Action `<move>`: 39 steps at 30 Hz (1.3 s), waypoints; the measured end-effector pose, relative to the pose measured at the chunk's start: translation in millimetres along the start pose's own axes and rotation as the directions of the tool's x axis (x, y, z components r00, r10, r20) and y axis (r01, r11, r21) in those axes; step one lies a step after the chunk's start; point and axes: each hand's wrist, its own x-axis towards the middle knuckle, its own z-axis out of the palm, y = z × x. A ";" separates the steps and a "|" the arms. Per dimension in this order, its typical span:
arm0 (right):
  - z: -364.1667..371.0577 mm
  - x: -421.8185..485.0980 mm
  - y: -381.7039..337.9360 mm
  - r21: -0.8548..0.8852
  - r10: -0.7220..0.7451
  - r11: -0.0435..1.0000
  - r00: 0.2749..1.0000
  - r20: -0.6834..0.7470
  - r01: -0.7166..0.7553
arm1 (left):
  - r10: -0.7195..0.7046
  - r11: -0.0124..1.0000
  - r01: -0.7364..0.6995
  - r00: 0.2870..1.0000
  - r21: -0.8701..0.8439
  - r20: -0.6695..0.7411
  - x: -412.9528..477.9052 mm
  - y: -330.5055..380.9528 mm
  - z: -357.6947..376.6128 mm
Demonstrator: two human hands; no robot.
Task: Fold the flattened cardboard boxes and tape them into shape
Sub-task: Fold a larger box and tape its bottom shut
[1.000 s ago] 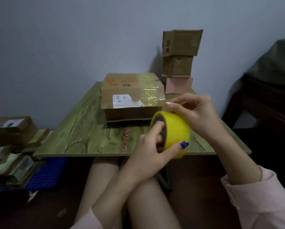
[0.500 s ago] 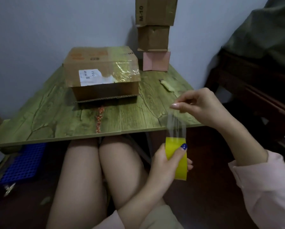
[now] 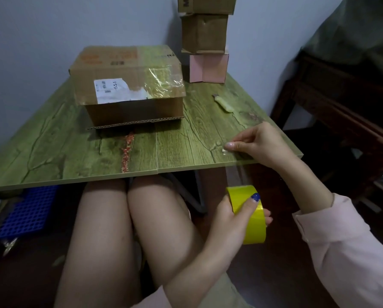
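Left hand (image 3: 232, 221) grips yellow tape roll (image 3: 250, 218); right hand (image 3: 259, 143) pinches tape end (image 3: 227, 151) at table (image 3: 52, 152) edge. Box (image 3: 128, 85) label reads "-551".

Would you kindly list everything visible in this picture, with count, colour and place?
table: one, green wood grain, centre
large box: one, brown, taped, on table
small boxes: three stacked, two brown over one pink, table's far corner
tape scrap: one, pale, table right
crate: one, blue, floor left
dark furniture: one, right
tape roll: one, yellow, below table edge
left hand: grips the roll
right hand: pinches the tape's end at table edge
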 end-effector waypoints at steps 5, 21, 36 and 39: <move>3.2 8.0 3.8 -0.009 0.026 1.000 0.997 -0.066 -0.027 | -0.087 0.996 0.087 0.994 0.013 0.072 -6.5 -16.1 3.1; -49.5 -33.5 -2.1 0.271 -0.003 0.958 0.937 0.350 -0.099 | 0.277 0.933 -0.314 0.939 0.177 0.204 -16.2 -14.6 -4.1; -52.3 -42.7 -25.3 0.229 -0.094 0.973 0.875 0.476 -0.021 | 0.577 0.487 -0.572 0.778 0.660 0.249 -13.6 5.2 -23.6; -46.6 -39.3 -30.5 0.275 -0.131 0.961 0.910 0.394 0.019 | 0.577 0.488 -0.558 0.783 0.672 0.231 -14.3 6.5 -25.2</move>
